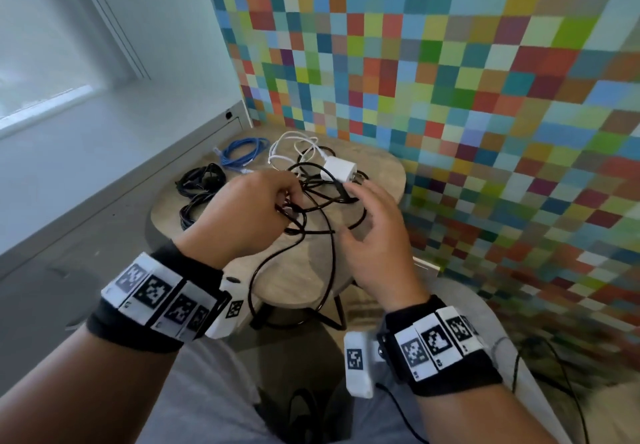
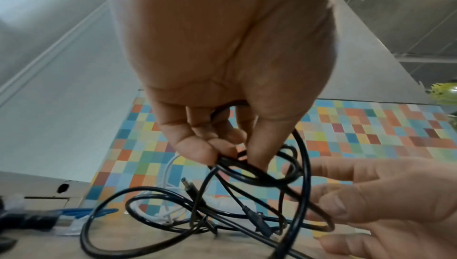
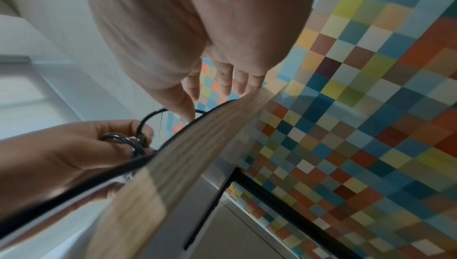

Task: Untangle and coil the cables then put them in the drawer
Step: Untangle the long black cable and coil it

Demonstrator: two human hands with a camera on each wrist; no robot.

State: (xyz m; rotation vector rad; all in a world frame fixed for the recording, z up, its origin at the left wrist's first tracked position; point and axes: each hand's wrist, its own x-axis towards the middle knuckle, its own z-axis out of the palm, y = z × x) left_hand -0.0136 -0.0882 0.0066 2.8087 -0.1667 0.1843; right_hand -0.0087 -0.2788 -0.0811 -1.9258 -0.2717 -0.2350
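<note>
A tangled black cable (image 1: 322,201) lies over a round wooden table (image 1: 287,270), and two strands hang over its near edge. My left hand (image 1: 277,201) pinches several loops of this black cable (image 2: 259,175) between thumb and fingers, just above the tabletop. Its barrel plug (image 2: 188,184) sticks up free among the loops. My right hand (image 1: 360,208) hovers to the right of the tangle with relaxed, spread fingers (image 2: 346,167) and holds nothing. In the right wrist view its fingers (image 3: 222,81) are straight above the table edge (image 3: 197,146).
A coiled blue cable (image 1: 242,153) lies at the table's back left. A white cable (image 1: 291,146) with a white charger block (image 1: 336,168) is at the back. Bundled black cables (image 1: 199,184) sit on the left. A multicoloured checkered wall (image 1: 450,80) stands close behind and to the right.
</note>
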